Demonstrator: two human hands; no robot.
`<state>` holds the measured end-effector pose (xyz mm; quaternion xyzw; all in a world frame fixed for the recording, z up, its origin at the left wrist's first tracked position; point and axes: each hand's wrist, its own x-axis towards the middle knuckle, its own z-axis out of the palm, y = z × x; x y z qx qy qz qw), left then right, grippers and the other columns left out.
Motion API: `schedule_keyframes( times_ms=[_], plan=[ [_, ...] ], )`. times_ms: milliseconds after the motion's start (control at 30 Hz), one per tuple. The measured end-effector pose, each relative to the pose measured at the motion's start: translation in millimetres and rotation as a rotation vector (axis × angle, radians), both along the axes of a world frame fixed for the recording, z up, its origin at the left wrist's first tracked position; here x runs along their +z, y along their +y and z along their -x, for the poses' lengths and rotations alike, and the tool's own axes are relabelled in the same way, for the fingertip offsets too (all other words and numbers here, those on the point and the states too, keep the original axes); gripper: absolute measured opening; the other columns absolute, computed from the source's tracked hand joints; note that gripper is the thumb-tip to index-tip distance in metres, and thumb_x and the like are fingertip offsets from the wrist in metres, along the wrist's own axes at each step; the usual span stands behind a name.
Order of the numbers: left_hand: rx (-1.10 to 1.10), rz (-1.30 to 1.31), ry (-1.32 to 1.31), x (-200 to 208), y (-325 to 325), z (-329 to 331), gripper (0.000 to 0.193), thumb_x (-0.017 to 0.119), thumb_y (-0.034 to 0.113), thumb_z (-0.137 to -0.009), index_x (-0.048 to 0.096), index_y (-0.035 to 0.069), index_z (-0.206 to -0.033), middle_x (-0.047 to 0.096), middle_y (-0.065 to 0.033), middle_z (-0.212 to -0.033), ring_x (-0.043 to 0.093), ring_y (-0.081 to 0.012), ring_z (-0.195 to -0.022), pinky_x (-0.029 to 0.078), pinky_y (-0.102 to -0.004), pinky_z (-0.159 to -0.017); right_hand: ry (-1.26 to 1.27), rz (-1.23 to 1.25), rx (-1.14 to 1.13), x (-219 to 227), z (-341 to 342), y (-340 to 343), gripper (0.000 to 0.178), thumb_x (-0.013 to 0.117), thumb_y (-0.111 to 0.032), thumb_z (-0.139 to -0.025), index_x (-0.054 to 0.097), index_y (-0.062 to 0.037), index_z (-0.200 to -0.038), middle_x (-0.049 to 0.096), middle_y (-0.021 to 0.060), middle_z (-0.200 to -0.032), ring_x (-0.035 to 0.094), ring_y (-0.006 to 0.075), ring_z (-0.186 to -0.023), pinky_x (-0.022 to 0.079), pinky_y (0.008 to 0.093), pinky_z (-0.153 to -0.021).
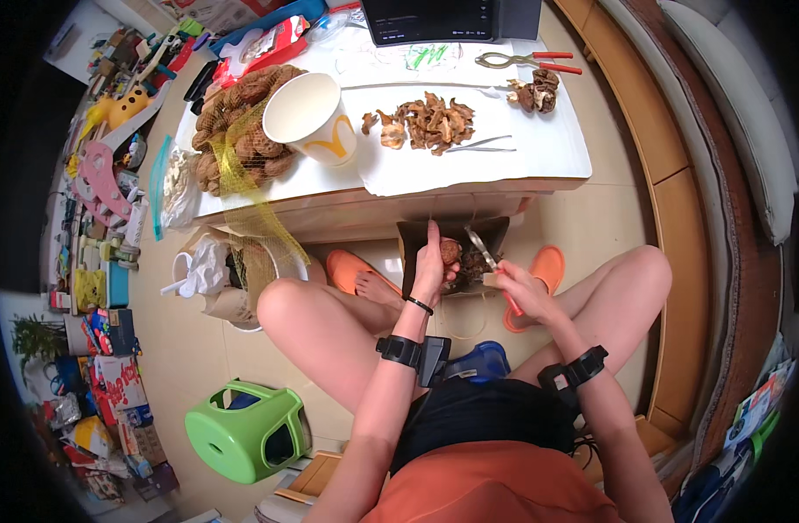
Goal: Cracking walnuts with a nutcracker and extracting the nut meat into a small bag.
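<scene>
A brown walnut [450,252] is in my left hand [430,264], held between the fingers with the thumb pointing up along its side. My right hand [520,288] is closed on a red-handled nutcracker [481,247], its metal jaws up and to the right of the walnut and apart from it. Both hands are over an open brown paper bag [411,234] on the floor between my feet, with dark shell bits inside. On the table above lie shelled walnut pieces [436,122], tweezers [479,144], a second red-handled cracker [528,61] and a dark clump of walnut shells [534,92].
The white table [539,157] stands ahead, with a paper cup [309,118], a net bag of walnuts [234,122] and a tablet [430,22]. A waste bin [282,261] is at left, near a green stool [242,431]. A sofa [722,113] edges the right.
</scene>
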<state>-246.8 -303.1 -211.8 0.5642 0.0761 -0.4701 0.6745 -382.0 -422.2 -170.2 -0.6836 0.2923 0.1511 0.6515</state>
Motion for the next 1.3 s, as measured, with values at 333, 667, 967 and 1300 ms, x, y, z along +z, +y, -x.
schedule_keyframes(
  times_ms=[333,667,967,1300],
  plan=[
    [0.183,0.274,0.240,2,-10,15,0.042,0.041,0.048,-0.085,0.053,0.008,-0.080,0.047,0.0018,-0.062,0.039,-0.0051,-0.048,0.026,-0.0179,-0.040,-0.149,0.528,0.078,1,-9,28,0.035,0.057,-0.030,-0.070,0.040,-0.0001,-0.076,0.050,0.0138,-0.050,0.052,0.0256,-0.043,0.042,0.0347,-0.045],
    [0.051,0.327,0.134,-14,1,7,0.014,0.057,0.022,-0.079,0.052,0.009,-0.078,0.049,0.0017,-0.067,0.046,-0.0068,-0.052,0.038,-0.0191,-0.044,0.004,0.541,0.197,17,-21,36,0.043,0.056,-0.033,-0.066,0.044,0.0063,-0.078,0.055,0.0248,-0.060,0.058,0.0375,-0.063,0.046,0.0431,-0.062],
    [0.570,0.020,-0.034,-16,-22,19,0.023,0.058,0.025,-0.078,0.053,0.008,-0.063,0.046,0.0026,-0.056,0.038,-0.0048,-0.048,0.028,-0.0195,-0.045,-0.145,1.028,0.075,-2,-23,48,0.035,0.061,-0.025,-0.064,0.047,0.0028,-0.081,0.055,0.0202,-0.079,0.055,0.0344,-0.075,0.045,0.0410,-0.066],
    [0.431,-0.274,-0.463,-25,-25,33,0.039,0.053,0.033,-0.083,0.059,-0.003,-0.066,0.056,-0.0036,-0.060,0.047,-0.0094,-0.056,0.037,-0.0246,-0.052,0.023,1.049,0.238,-27,-24,47,0.025,0.052,-0.025,-0.073,0.049,-0.0006,-0.079,0.058,0.0191,-0.065,0.058,0.0327,-0.061,0.045,0.0429,-0.058]
  ],
)
